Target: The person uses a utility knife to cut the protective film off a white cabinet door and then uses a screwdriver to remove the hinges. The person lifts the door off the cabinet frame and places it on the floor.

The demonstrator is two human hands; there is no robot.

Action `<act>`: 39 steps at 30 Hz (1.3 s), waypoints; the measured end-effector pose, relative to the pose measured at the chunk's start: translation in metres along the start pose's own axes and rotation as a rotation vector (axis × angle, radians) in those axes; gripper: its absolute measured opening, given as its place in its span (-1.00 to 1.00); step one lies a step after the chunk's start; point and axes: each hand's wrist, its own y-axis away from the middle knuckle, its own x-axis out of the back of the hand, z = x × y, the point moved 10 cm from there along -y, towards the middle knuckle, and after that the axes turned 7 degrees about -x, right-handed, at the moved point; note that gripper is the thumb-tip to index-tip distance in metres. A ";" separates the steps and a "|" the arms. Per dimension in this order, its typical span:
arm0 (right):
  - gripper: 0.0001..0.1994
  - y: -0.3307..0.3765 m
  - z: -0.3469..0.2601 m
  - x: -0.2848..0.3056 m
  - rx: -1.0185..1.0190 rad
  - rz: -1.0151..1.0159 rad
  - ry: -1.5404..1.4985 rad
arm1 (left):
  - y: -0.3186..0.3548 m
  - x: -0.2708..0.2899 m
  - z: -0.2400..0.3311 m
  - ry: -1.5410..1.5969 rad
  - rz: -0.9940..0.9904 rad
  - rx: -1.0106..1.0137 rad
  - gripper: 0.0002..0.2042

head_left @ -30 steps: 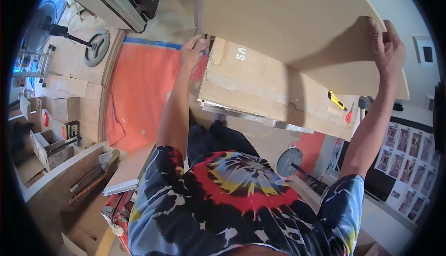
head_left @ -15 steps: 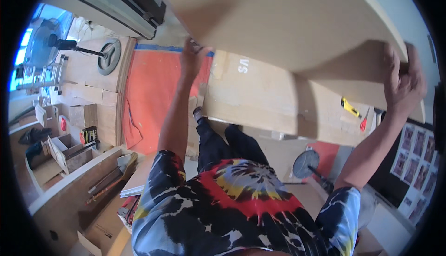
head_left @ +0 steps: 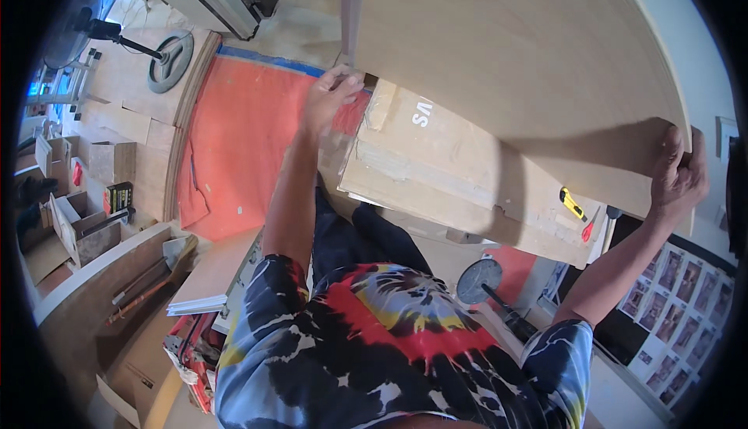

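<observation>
A large plywood sheet (head_left: 514, 63) is held up in front of the person, tilted, spanning both arms. The left hand (head_left: 331, 98) has its grip closed on the sheet's lower left corner; the right hand (head_left: 679, 172) is wrapped tight round the right edge, fingers (head_left: 672, 148) curled over the face. Just below the sheet lies a flat cardboard box (head_left: 460, 176) on the worktop — a yellow utility knife (head_left: 573, 204) rests on its right end. Further off, an orange mat (head_left: 241, 148) covers the floor, and open cardboard boxes (head_left: 74, 226) stand at the left, contents unclear.
</observation>
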 end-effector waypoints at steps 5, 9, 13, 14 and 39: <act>-0.46 -0.009 -0.003 -0.008 0.000 -0.001 0.046 | -0.007 -0.028 0.012 0.171 -0.099 -0.040 -0.63; -0.52 -0.010 0.004 -0.013 -0.072 -0.062 0.028 | -0.008 -0.040 0.012 0.246 -0.149 -0.107 -0.67; -0.59 -0.008 0.003 -0.013 -0.019 -0.061 -0.016 | -0.010 -0.036 0.000 0.175 -0.067 -0.111 -0.70; -0.65 -0.009 0.009 -0.009 -0.038 -0.023 -0.004 | -0.012 -0.035 0.000 0.140 -0.060 -0.097 -0.71; -0.43 0.052 -0.105 0.190 -0.423 0.448 -0.633 | 0.168 0.002 0.341 0.236 0.195 -0.780 -0.37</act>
